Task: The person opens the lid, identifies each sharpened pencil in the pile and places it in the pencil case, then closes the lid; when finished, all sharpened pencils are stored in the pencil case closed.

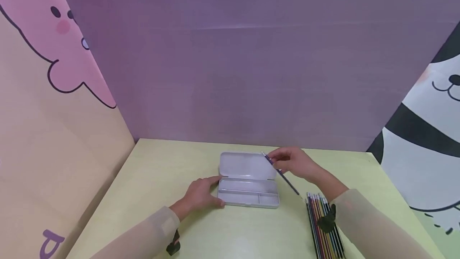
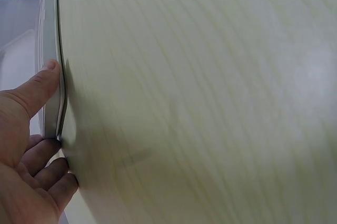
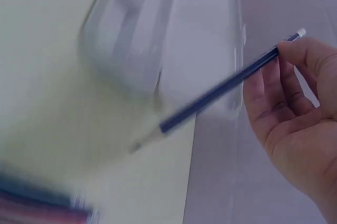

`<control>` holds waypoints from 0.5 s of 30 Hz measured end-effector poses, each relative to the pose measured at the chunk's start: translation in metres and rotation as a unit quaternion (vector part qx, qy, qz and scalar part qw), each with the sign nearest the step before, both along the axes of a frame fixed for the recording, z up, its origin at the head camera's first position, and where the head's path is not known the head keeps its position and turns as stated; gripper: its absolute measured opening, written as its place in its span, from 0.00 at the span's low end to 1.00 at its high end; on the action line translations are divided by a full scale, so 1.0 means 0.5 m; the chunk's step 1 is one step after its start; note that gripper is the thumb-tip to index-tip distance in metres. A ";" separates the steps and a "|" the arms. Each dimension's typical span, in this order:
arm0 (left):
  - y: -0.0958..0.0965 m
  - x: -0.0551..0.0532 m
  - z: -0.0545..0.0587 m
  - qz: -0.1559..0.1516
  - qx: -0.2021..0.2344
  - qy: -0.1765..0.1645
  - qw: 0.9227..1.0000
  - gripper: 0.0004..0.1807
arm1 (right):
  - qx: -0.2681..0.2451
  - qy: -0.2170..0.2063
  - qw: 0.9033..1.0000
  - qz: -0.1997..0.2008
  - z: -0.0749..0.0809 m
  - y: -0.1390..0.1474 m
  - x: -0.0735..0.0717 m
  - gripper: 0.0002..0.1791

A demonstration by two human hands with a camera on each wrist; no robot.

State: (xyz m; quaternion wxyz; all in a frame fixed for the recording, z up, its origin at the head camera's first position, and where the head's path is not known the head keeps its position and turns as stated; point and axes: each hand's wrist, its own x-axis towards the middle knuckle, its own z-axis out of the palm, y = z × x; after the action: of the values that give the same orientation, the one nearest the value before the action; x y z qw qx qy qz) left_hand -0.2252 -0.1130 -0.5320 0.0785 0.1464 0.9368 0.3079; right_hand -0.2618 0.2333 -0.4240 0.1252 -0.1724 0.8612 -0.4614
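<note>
An open white pencil case (image 1: 238, 199) lies on the table, its lid (image 1: 240, 165) tipped back and its divided compartments showing. My left hand (image 1: 199, 195) holds the left end of the case; in the left wrist view the thumb (image 2: 45, 84) presses on the side wall and the fingers bend round the corner. Over the right edge of the lid, my right hand (image 1: 294, 165) pinches a dark blue pencil (image 3: 221, 90) near its white end. The pencil slants, with its sharpened tip pointing down toward the table and the near right.
Several pencils (image 1: 320, 227) of different colours lie side by side at the right, partly under the right sleeve. A purple panel (image 1: 251, 71) rises behind the pale wood-grain table (image 1: 161, 171). Side panels with cartoon animals stand left and right.
</note>
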 end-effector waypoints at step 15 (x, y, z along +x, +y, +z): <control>-0.001 -0.007 -0.002 -0.004 -0.018 0.002 1.000 0.51 | 0.046 0.052 0.994 0.078 -0.076 -0.174 -0.052 0.14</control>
State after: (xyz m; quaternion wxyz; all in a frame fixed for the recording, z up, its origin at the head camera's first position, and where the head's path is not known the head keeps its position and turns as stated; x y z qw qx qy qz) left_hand -0.2286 -0.1134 -0.5330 0.0801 0.1493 0.9417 0.2907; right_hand -0.2878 0.1463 -0.4621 0.1234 -0.2570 0.8710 -0.4000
